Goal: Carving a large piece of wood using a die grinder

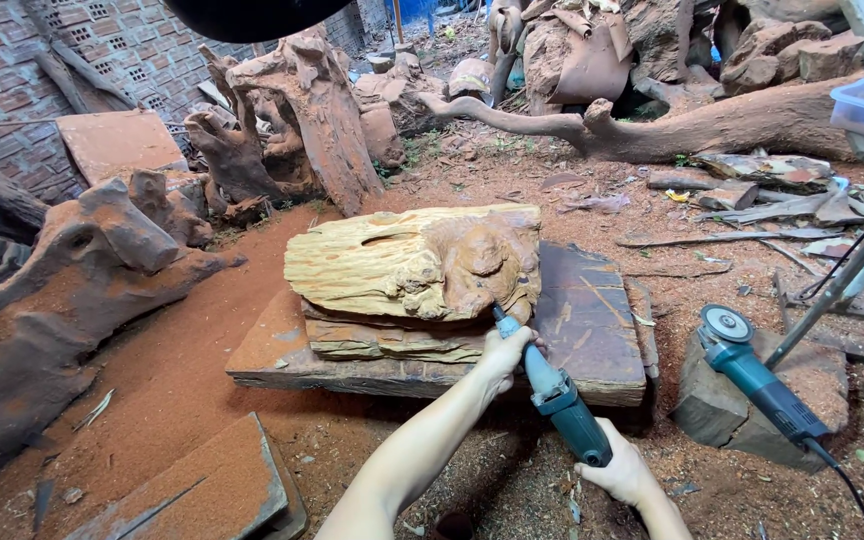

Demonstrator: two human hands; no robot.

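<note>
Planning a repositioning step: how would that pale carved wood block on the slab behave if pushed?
The carved wood block looks thick and solid, so probably heavy. Its broad base lies flat on the dark slab, so it would likely scrape rather than tip or roll. The rough grain suggests it is not slippery.

Both hands (562, 410) on a teal power carver (555, 395) against a carved wood block (412, 265).
</note>
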